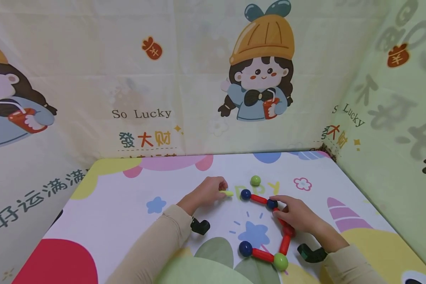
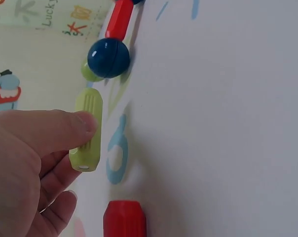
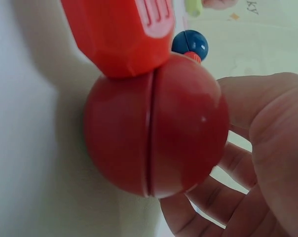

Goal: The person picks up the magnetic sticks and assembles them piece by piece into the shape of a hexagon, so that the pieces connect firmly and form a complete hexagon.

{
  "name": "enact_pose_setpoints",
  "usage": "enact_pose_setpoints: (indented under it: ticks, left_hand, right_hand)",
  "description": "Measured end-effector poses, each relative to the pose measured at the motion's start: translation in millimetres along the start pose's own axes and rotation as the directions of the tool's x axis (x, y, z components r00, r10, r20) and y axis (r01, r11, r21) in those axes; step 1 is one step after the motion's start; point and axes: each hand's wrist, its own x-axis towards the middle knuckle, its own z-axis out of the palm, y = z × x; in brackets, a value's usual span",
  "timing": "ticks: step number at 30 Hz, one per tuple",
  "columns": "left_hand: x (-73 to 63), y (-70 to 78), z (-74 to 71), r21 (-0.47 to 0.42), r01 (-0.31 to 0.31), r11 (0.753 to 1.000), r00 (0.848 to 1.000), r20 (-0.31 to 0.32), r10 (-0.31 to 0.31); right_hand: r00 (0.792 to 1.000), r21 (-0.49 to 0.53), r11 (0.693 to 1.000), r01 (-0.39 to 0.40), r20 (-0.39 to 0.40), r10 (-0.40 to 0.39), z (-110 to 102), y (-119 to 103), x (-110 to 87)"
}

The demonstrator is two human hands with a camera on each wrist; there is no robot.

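Between its thumb and fingers my left hand (image 1: pixel 210 190) pinches a yellow-green ribbed rod (image 2: pixel 92 131), held just above the white table. My right hand (image 1: pixel 296 212) holds a dark blue ball (image 1: pixel 271 204) in the chain of balls and rods, thumb on the near side. From that ball one red rod (image 1: pixel 258 199) runs left to another blue ball (image 1: pixel 245 194). On the near side the chain bends through a red ball (image 3: pixel 154 128), a red rod (image 1: pixel 285 244), a light green ball (image 1: pixel 281 261) and another red rod (image 1: pixel 262 255) to a blue end ball (image 1: pixel 245 248).
A loose light green ball (image 1: pixel 255 180) lies beyond the chain. The end of another red rod (image 2: pixel 124 219) shows at the bottom of the left wrist view. A printed cloth wall (image 1: pixel 198 79) stands behind the patterned table (image 1: pixel 127 197), and another rises at the right.
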Motion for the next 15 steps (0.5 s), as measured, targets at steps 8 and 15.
enact_pose_setpoints:
  ticks: [8, 15]
  left_hand:
    - [12.7, 5.2, 6.7, -0.04, 0.025, 0.999, 0.999, 0.026, -0.024]
    - [16.8, 13.7, 12.3, -0.063, 0.061, 0.996, 0.996, 0.067, -0.056]
  right_hand:
    - [1.0, -0.005, 1.0, 0.026, -0.001, -0.026, 1, 2, 0.5]
    - [1.0, 0.001, 1.0, 0.02, -0.004, -0.02, 1, 2, -0.7]
